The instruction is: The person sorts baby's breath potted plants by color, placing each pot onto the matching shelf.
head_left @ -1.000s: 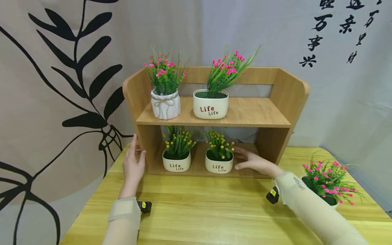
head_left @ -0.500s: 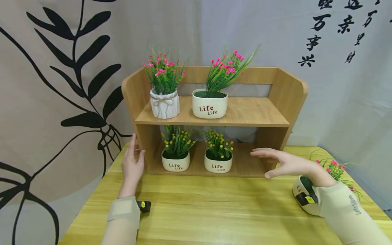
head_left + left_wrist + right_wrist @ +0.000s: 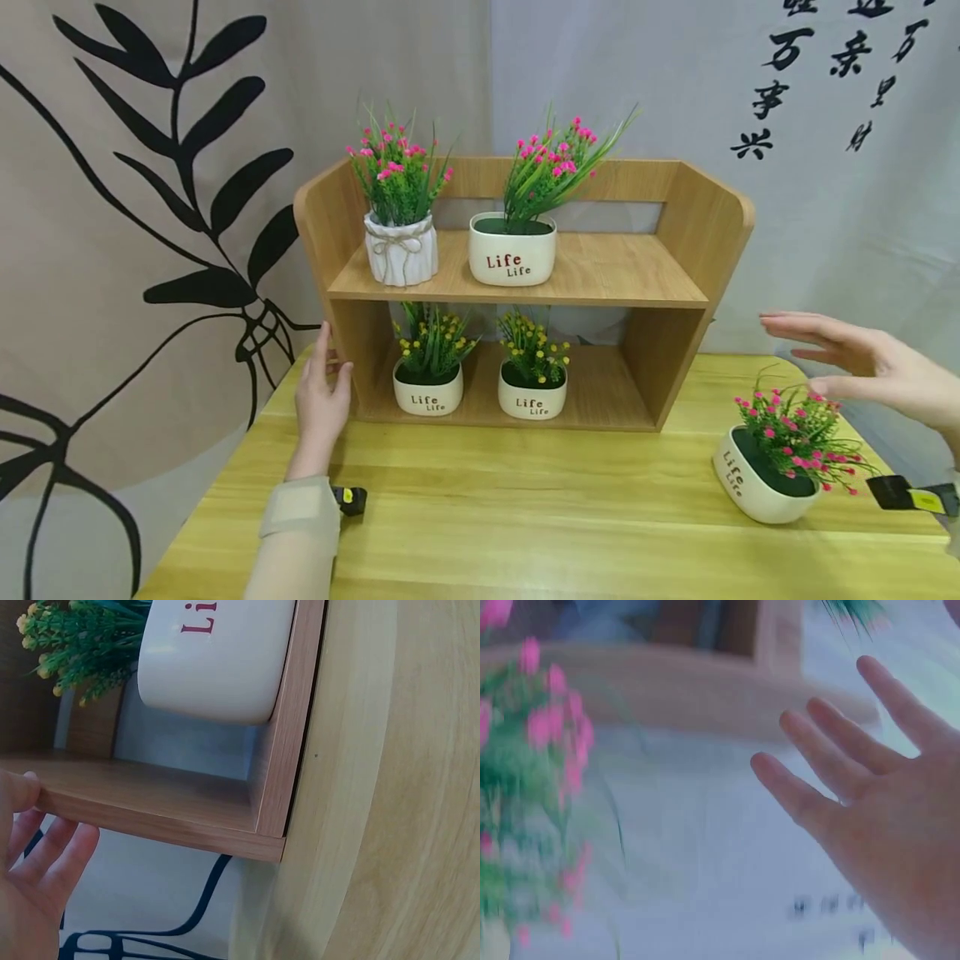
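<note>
My left hand (image 3: 322, 404) is at the left side panel of a two-tier wooden shelf (image 3: 517, 293). The left wrist view shows the panel's front edge between the thumb (image 3: 28, 787) and fingers (image 3: 71, 859). To the right, my right hand (image 3: 873, 367) is in the air with fingers spread, holding nothing. Below it, on the table, a white pot of pink flowers (image 3: 776, 487) leans to one side. Two white pots of yellow flowers, a left one (image 3: 427, 396) and a right one (image 3: 532, 400), stand on the lower tier.
The upper tier carries a ribbed white pot with a twine bow (image 3: 401, 254) and a white "Life" pot (image 3: 512, 254), both with pink flowers. The wooden table (image 3: 525, 517) extends in front. A printed curtain (image 3: 600, 75) hangs behind.
My right hand has moved from beside the right yellow-flower pot, out of the shelf, to the right above the pink-flower pot on the table. My left hand stays at the side panel.
</note>
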### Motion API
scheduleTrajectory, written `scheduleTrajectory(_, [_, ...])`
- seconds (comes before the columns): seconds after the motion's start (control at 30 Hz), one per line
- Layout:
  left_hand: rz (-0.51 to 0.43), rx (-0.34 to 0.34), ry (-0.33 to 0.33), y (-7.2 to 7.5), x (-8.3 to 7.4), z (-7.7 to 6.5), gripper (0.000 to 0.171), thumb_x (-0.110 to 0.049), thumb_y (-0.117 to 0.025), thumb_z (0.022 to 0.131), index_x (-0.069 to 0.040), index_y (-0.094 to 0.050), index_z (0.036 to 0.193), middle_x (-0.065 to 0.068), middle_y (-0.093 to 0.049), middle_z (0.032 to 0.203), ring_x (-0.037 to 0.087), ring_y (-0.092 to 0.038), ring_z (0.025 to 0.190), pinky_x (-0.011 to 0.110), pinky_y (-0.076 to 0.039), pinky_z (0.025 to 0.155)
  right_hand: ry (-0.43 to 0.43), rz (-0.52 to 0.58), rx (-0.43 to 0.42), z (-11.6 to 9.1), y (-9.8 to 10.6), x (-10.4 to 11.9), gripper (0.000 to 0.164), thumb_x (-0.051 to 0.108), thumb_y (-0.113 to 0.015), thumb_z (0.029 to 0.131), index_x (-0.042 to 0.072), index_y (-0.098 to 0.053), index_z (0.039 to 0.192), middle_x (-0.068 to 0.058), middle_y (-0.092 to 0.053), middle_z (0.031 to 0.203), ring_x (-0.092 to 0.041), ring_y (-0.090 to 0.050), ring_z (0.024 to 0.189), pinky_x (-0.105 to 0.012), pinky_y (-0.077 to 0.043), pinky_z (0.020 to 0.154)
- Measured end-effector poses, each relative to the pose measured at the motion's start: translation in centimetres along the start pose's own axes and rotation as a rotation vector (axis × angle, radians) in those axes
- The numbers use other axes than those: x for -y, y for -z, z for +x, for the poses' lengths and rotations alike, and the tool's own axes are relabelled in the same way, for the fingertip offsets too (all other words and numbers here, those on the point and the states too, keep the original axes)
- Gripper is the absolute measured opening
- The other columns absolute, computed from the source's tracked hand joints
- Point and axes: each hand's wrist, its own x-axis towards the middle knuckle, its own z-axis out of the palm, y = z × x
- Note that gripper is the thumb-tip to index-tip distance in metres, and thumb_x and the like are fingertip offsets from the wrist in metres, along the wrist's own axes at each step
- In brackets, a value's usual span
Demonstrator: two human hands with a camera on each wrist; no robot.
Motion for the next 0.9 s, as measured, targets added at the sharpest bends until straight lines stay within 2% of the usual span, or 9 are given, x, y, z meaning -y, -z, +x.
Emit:
scheduleTrajectory(0.17, [-0.002,-0.003,0.009,0.0,0.0,0.3,0.078,0.002,-0.059,0.094,-0.032,-0.024,0.154,0.024,-0.053,0.119,0.038,-0.059,0.097,0.052,-0.055,0.074,-0.004,0.09,-0.098,-4.5,3.6,-5.8,0.069,-0.025,-0.04,0.09,-0.008,-0.015,0.151,-0.003,-0.023,0.159,-0.004,-0.03,0.138,-0.013,-0.034,0.098])
scheduleTrajectory(0.27, [-0.01,-0.006,0.02,0.0,0.0,0.3,0.078,0.003,-0.059,0.093,-0.031,-0.025,0.154,0.024,-0.053,0.12,0.039,-0.059,0.098,0.053,-0.055,0.075,0.059,0.279,-0.04,-7.7,6.0,-12.5,0.065,-0.02,-0.032,0.096,-0.006,-0.002,0.152,-0.007,-0.01,0.162,-0.007,-0.023,0.142,-0.013,-0.032,0.102])
scheduleTrajectory(0.37, [-0.016,-0.009,0.029,0.0,0.0,0.2,0.077,0.003,-0.059,0.093,-0.031,-0.026,0.154,0.024,-0.053,0.121,0.039,-0.059,0.098,0.054,-0.055,0.076,0.015,0.425,-0.093,-10.3,6.1,-16.3,0.063,-0.005,-0.035,0.103,0.001,0.001,0.154,-0.006,-0.009,0.162,-0.008,-0.026,0.142,-0.017,-0.035,0.102])
scheduleTrajectory(0.47, [-0.012,-0.009,0.029,-0.1,-0.1,0.2,0.077,0.003,-0.059,0.094,-0.031,-0.026,0.154,0.024,-0.053,0.12,0.038,-0.059,0.098,0.053,-0.055,0.076,0.044,0.541,-0.207,-11.7,3.9,-16.4,0.056,0.005,-0.028,0.106,0.0,0.001,0.154,-0.009,-0.015,0.161,-0.013,-0.031,0.14,-0.022,-0.04,0.102])
scheduleTrajectory(0.53, [-0.009,-0.007,0.025,-0.2,-0.1,0.3,0.077,0.003,-0.059,0.094,-0.031,-0.026,0.154,0.024,-0.053,0.12,0.038,-0.059,0.098,0.053,-0.055,0.076,0.14,0.745,-0.241,-12.0,1.7,-15.7,0.054,0.014,-0.023,0.108,0.0,0.002,0.154,-0.012,-0.016,0.16,-0.018,-0.028,0.142,-0.028,-0.038,0.106])
scheduleTrajectory(0.63, [-0.007,-0.004,0.022,-0.3,-0.1,0.4,0.077,0.003,-0.059,0.094,-0.031,-0.026,0.154,0.024,-0.053,0.119,0.038,-0.059,0.098,0.052,-0.055,0.075,0.343,1.179,-0.143,-12.3,-1.5,-15.4,0.054,0.023,-0.016,0.109,0.004,0.009,0.153,-0.015,-0.004,0.161,-0.024,-0.011,0.147,-0.04,-0.023,0.116])
scheduleTrajectory(0.73, [-0.006,-0.003,0.018,-0.4,-0.1,0.7,0.077,0.002,-0.059,0.094,-0.032,-0.025,0.154,0.024,-0.053,0.12,0.038,-0.059,0.099,0.053,-0.055,0.076,0.474,1.619,0.003,-12.9,-4.5,-16.0,0.071,0.049,-0.025,0.104,0.013,0.012,0.153,-0.011,0.01,0.161,-0.026,0.008,0.146,-0.049,-0.018,0.117])
scheduleTrajectory(0.87, [-0.001,-0.009,0.012,-0.4,-0.1,0.9,0.077,0.001,-0.059,0.094,-0.032,-0.025,0.154,0.024,-0.053,0.119,0.038,-0.059,0.098,0.053,-0.055,0.076,0.509,1.853,0.008,-14.1,-7.4,-17.2,0.094,0.079,-0.02,0.086,0.022,0.013,0.153,-0.002,0.015,0.16,-0.021,0.013,0.145,-0.055,-0.015,0.115])
scheduleTrajectory(0.9, [-0.001,-0.009,0.012,-0.4,-0.2,0.9,0.077,0.001,-0.059,0.094,-0.032,-0.025,0.154,0.024,-0.053,0.119,0.038,-0.059,0.098,0.053,-0.055,0.076,0.485,1.867,0.008,-14.4,-7.8,-17.5,0.093,0.079,-0.023,0.086,0.024,0.012,0.153,0.0,0.014,0.16,-0.02,0.013,0.146,-0.054,-0.003,0.117])
